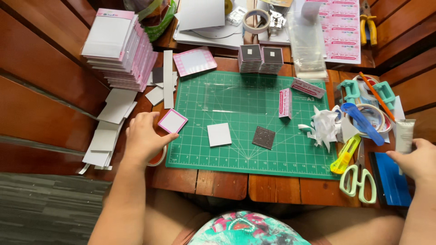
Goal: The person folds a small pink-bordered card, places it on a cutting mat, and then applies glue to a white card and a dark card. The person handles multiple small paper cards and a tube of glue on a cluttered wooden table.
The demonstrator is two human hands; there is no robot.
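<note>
Both hands are loose and hold nothing: the left hand (pixel 144 137) rests at the edge of the green mat (pixel 236 154), fingertips touching a pink-edged card (pixel 172 121), and the right hand (pixel 417 159) lies by a white tube (pixel 404 135). Farther off, a white square (pixel 219 134) and grey square (pixel 264 137) lie flat mid-mat, easy to reach, with card stacks (pixel 261 59) behind.

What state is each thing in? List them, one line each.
Left hand: open, palm down by the pink-edged card.
Right hand: fingers at the white tube, grip unclear.
Scissors: shut, lying flat.
Yellow cutter: lying flat, blade not seen.
White square: flat on the green mat.
Grey square: flat on mat.
Paper scraps: crumpled.
</note>
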